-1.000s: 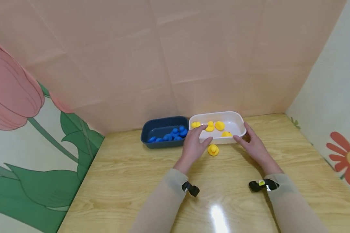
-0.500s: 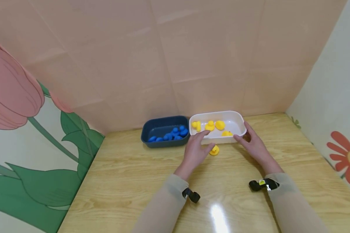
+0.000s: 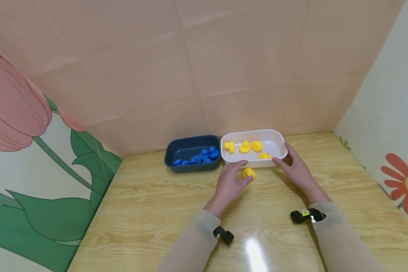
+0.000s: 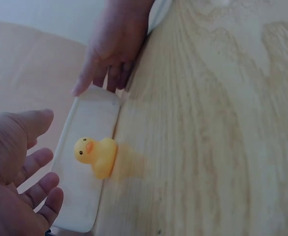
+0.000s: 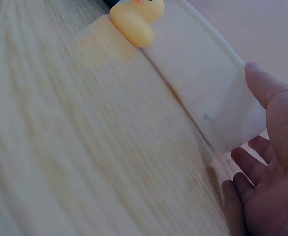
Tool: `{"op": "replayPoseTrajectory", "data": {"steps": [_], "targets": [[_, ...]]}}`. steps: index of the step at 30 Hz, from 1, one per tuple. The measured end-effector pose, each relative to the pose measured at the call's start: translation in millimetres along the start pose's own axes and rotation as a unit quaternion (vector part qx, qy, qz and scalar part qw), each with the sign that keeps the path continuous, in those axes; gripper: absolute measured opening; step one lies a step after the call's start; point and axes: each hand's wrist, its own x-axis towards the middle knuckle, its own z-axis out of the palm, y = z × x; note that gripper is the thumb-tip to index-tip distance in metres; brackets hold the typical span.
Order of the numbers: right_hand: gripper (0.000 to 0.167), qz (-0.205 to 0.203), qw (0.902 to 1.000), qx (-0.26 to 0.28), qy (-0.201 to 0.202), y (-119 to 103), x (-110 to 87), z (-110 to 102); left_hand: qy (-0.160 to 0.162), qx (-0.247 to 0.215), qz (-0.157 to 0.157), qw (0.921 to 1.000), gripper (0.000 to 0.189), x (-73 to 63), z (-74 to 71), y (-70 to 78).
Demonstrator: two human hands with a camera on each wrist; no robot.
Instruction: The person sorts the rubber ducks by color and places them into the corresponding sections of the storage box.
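Observation:
A yellow rubber duck (image 3: 248, 173) stands upright on the wooden table, just in front of the white tray (image 3: 280, 141). My left hand (image 3: 229, 184) reaches around it with thumb and fingers spread. In the left wrist view, a gap shows between those fingers and the duck (image 4: 102, 156). At the tray's right front corner, my right hand (image 3: 297, 170) holds on, thumb on the rim and fingers round the end. The right wrist view shows that thumb (image 5: 262, 83) at the tray's edge. Several more yellow ducks (image 3: 256, 146) lie inside the tray.
Touching the white tray's left side is a dark blue tray (image 3: 176, 145) with several small blue ducks (image 3: 204, 155) in it. A beige covered wall (image 3: 197, 75) rises right behind both trays. The wooden table (image 3: 149, 219) stretches toward the person.
My left hand has drawn back from over the white tray, down and slightly right to beside the duck on the table. My right hand has stayed at the tray's corner.

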Motion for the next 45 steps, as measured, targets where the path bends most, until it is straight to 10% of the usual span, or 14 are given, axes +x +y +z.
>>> {"op": "replayPoseTrajectory", "data": {"steps": [45], "targets": [[0.108,0.005,1.0000,0.006,-0.003,-4.5,-1.3,2.1,-0.038,0.020,0.001,0.9991,0.047,2.5,15.8,-15.6]]}}
